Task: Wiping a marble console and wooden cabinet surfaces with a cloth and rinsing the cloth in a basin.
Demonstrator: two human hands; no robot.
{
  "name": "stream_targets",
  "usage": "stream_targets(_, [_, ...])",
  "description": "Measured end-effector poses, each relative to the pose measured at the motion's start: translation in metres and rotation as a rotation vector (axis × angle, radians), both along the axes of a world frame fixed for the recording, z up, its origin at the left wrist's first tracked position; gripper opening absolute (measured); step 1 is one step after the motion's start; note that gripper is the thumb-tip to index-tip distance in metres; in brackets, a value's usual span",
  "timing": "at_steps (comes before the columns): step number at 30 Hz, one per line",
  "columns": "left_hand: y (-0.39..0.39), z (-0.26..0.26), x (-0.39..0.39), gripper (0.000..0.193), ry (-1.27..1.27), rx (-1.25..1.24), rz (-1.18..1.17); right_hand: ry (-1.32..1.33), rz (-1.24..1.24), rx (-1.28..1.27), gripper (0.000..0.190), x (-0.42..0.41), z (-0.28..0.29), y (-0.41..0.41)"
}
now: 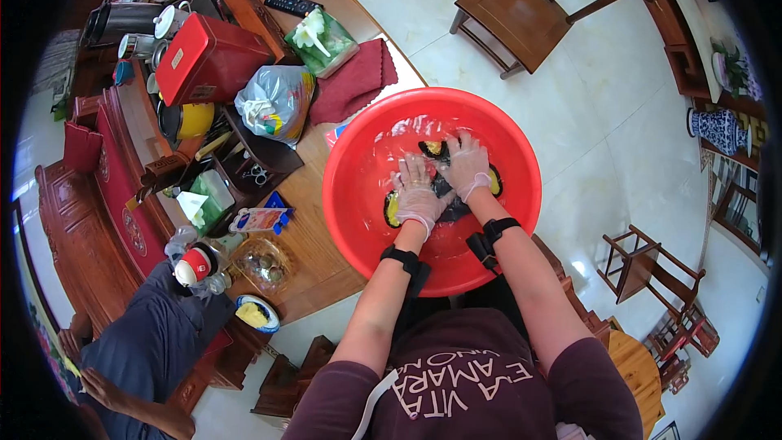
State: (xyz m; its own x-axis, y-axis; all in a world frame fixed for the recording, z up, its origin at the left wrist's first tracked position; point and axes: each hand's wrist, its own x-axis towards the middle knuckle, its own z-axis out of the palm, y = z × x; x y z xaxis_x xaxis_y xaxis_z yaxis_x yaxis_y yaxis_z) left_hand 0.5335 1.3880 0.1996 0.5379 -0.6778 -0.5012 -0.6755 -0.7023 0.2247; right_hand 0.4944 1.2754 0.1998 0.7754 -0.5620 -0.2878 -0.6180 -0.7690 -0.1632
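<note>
A red plastic basin (pixel 360 195) holds water and a dark item with black-edged yellow patches (pixel 391 209); what the item is I cannot tell. Both hands wear clear disposable gloves and lie palm down in the basin. My left hand (pixel 420 192), fingers spread, rests by the left yellow patch and at the dark item's edge. My right hand (pixel 467 165) lies on the dark item (pixel 453 211), between the upper patch (pixel 434 147) and the right patch (pixel 495 181). The palms and whatever is beneath them are hidden. Black straps circle both forearms.
The basin overlaps a wooden table (pixel 324 281) bearing a maroon cloth (pixel 360 82), a tissue pack (pixel 322 43), a plastic bag (pixel 275 104), a red box (pixel 211 61) and a glass bowl (pixel 263 266). Another person sits at lower left (pixel 153 336). Wooden chairs (pixel 513 12) stand at right.
</note>
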Motion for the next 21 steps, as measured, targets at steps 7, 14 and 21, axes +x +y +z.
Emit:
stream_targets(7, [-0.003,0.025,-0.016,0.068,0.236,-0.26,0.556,-0.257,-0.521,0.556,0.034,0.01,0.023,-0.009])
stream_targets(14, [0.004,0.096,0.012,0.052,2.14,-0.508,1.397,-0.656,-0.792,1.371,0.024,-0.014,0.135,0.047])
stream_targets(21, [0.014,0.073,0.037,0.036,2.078,-0.487,1.811,-0.447,-0.874,2.094,0.034,-0.044,0.205,0.061])
